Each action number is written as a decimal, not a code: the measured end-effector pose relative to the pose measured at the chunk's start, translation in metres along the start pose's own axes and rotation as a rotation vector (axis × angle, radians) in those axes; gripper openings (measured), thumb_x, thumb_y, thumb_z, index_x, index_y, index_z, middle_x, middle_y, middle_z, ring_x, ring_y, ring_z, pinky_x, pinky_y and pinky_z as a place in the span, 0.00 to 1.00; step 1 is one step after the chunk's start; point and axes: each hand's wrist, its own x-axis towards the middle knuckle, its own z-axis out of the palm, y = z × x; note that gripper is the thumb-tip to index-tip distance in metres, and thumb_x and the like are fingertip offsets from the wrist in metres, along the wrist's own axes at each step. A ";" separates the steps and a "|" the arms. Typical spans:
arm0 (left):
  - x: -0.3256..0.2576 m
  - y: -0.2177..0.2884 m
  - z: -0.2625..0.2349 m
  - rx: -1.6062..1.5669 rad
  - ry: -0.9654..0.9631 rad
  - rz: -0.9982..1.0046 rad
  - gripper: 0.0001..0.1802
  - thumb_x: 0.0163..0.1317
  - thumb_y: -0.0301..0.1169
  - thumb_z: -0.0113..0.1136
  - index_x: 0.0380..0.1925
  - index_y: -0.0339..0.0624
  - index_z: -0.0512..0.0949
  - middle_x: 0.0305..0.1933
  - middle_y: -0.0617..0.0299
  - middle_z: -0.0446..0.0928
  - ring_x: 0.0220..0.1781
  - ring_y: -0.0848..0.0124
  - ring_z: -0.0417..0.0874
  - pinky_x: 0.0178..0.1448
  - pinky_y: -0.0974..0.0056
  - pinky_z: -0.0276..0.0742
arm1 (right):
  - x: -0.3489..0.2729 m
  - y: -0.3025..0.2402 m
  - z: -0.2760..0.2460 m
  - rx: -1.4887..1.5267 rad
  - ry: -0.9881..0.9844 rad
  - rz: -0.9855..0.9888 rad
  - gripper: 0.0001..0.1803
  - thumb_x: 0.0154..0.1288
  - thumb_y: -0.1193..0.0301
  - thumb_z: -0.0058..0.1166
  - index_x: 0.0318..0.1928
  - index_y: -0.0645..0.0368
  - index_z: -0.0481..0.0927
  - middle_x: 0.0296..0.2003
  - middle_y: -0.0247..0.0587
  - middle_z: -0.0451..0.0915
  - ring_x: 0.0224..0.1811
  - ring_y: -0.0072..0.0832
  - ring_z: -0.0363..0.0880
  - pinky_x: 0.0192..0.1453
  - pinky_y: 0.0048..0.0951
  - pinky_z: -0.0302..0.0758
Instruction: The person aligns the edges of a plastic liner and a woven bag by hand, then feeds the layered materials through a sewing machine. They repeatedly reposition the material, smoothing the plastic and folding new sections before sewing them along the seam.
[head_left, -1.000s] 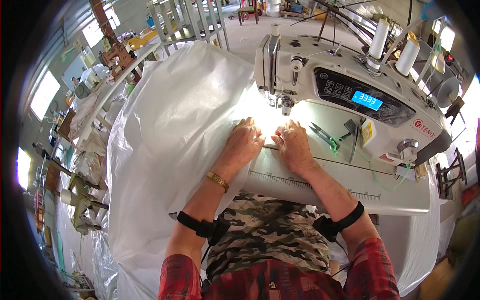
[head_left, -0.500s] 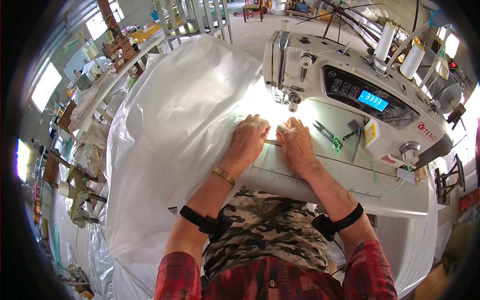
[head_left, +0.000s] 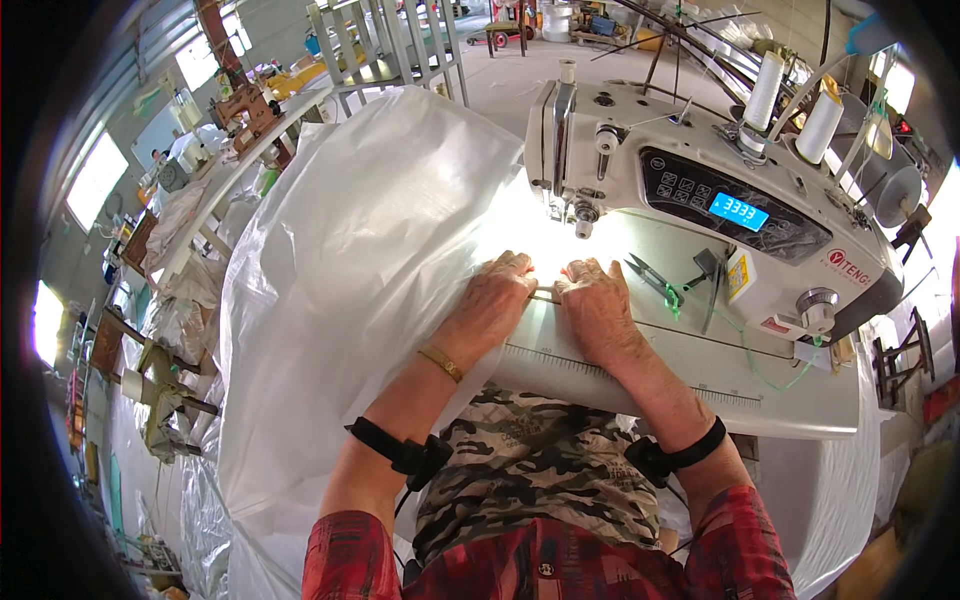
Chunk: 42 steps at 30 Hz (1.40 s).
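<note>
Both hands, left hand [head_left: 497, 300] and right hand [head_left: 598, 310], lay flat, pinning white woven fabric [head_left: 350, 270] just before the sewing machine's needle [head_left: 577, 222], so drifting fingers risked a puncture.

I see a small blue screen [head_left: 739, 212] glowing on the sewing machine's [head_left: 700, 200] dark panel, and a yellow label [head_left: 740, 276] below it.

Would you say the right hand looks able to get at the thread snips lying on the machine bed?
Probably yes: the right hand lies flat just left of the snips, with only bare machine bed between them.
</note>
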 end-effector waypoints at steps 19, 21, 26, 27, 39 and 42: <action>0.016 -0.010 0.005 0.010 0.008 -0.057 0.17 0.65 0.29 0.52 0.44 0.23 0.78 0.51 0.37 0.78 0.58 0.49 0.78 0.66 0.52 0.70 | 0.007 0.005 0.017 0.075 0.095 0.110 0.15 0.63 0.69 0.51 0.48 0.60 0.82 0.52 0.48 0.77 0.61 0.43 0.73 0.65 0.51 0.64; 0.018 -0.012 0.005 -0.046 -0.060 -0.077 0.18 0.66 0.30 0.51 0.45 0.22 0.78 0.52 0.35 0.77 0.60 0.49 0.77 0.68 0.52 0.69 | 0.007 0.005 0.017 0.073 0.054 0.121 0.16 0.63 0.69 0.51 0.49 0.60 0.82 0.53 0.49 0.77 0.62 0.43 0.72 0.65 0.51 0.64; 0.020 -0.010 0.002 0.004 -0.128 -0.149 0.19 0.67 0.30 0.50 0.50 0.22 0.76 0.59 0.34 0.74 0.67 0.48 0.72 0.72 0.53 0.65 | 0.008 0.008 0.017 0.051 0.040 0.126 0.17 0.65 0.69 0.50 0.52 0.60 0.81 0.56 0.53 0.75 0.64 0.45 0.70 0.66 0.51 0.63; 0.020 -0.010 0.002 -0.007 -0.058 -0.133 0.18 0.66 0.28 0.48 0.48 0.22 0.76 0.57 0.34 0.75 0.66 0.49 0.73 0.71 0.52 0.66 | 0.008 0.009 0.016 0.040 0.070 0.099 0.16 0.67 0.68 0.49 0.51 0.60 0.81 0.53 0.51 0.76 0.60 0.44 0.71 0.62 0.48 0.65; 0.024 -0.023 0.016 -0.012 -0.100 -0.118 0.18 0.64 0.24 0.45 0.51 0.25 0.75 0.61 0.35 0.72 0.69 0.49 0.70 0.75 0.53 0.61 | 0.020 0.014 0.000 0.120 -0.167 0.128 0.22 0.70 0.59 0.48 0.53 0.63 0.81 0.60 0.56 0.73 0.68 0.46 0.64 0.67 0.48 0.61; 0.023 -0.023 0.016 -0.032 -0.091 -0.141 0.18 0.65 0.24 0.47 0.52 0.27 0.75 0.62 0.35 0.71 0.69 0.49 0.69 0.75 0.53 0.61 | 0.019 0.015 0.010 0.066 -0.075 0.103 0.21 0.70 0.58 0.49 0.50 0.61 0.84 0.59 0.55 0.74 0.67 0.46 0.66 0.65 0.48 0.62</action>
